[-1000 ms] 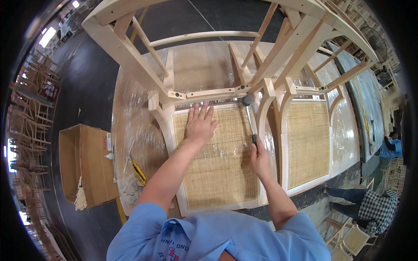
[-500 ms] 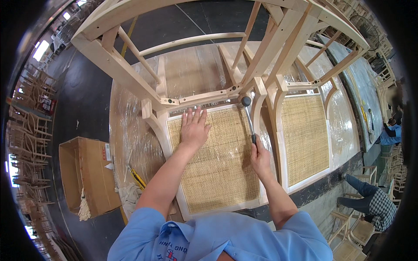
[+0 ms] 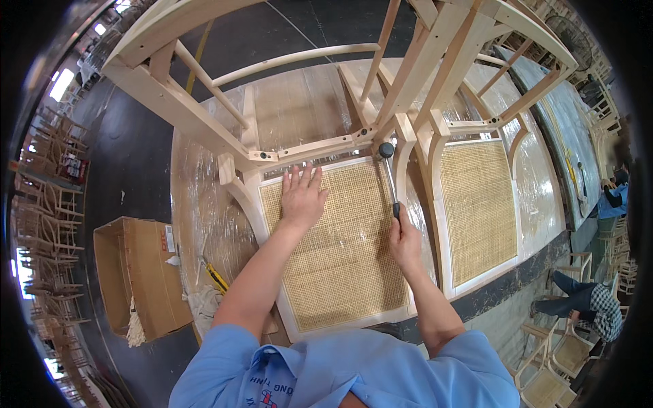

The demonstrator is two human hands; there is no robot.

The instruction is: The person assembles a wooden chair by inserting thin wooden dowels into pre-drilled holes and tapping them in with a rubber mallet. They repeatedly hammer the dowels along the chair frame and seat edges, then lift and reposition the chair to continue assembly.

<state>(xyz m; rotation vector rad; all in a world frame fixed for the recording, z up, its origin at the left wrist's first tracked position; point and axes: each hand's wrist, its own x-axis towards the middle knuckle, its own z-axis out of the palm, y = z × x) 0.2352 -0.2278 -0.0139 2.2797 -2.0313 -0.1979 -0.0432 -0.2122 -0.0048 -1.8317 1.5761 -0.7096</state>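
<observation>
The woven cane seat panel (image 3: 340,245) already lay inside the pale wooden chair frame (image 3: 306,146), its far edge at twelve o'clock apparently the part being tapped home — the rest looked seated. The left hand (image 3: 300,197) pressed flat and open-palmed on the cane; the right hand (image 3: 404,239) was clenched round a hammer (image 3: 389,173), its head touching the frame's corner. A second cane panel (image 3: 479,207) lay at three o'clock, a cardboard box (image 3: 139,275) at nine — neither blocked the work.
</observation>
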